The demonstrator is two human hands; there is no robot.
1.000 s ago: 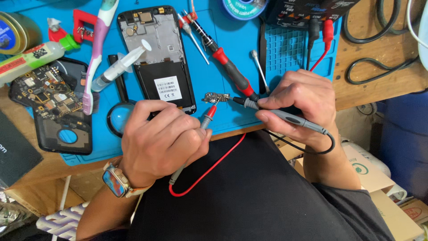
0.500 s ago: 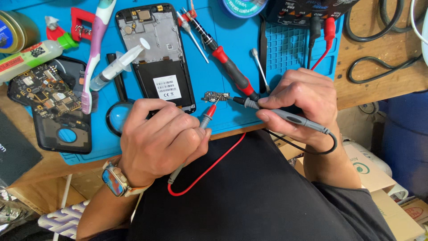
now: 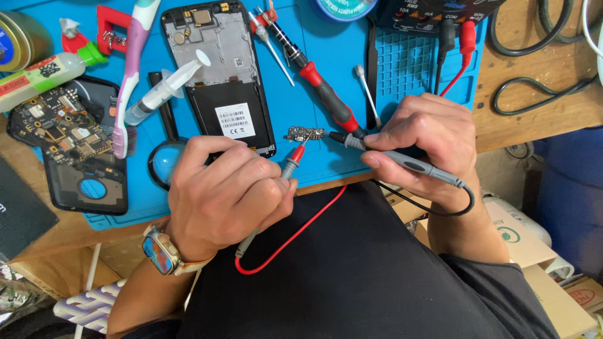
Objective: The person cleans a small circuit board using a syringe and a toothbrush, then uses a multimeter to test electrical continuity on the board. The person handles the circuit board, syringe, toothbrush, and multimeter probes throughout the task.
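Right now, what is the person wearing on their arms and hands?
Both hands are bare, with no gloves or rings showing. The left hand has a smartwatch at the wrist, with a colourful square screen and a pale strap. The right hand has nothing at its wrist. No sleeves reach the forearms.

- Work mat (image 3: 326, 163): blue, matt, rubbery-looking, with a ribbed grid at one corner.
- Bench (image 3: 534, 119): bare wood, rough and worn.
- Probes in left hand (image 3: 220, 194) and right hand (image 3: 427, 135): grey and red plastic, metal tips.
- Small circuit board (image 3: 306, 133): dull, with metal parts.
- Screwdriver (image 3: 326, 100): red plastic grip, black shaft.
- Magnifying glass (image 3: 164, 164): glossy lens.
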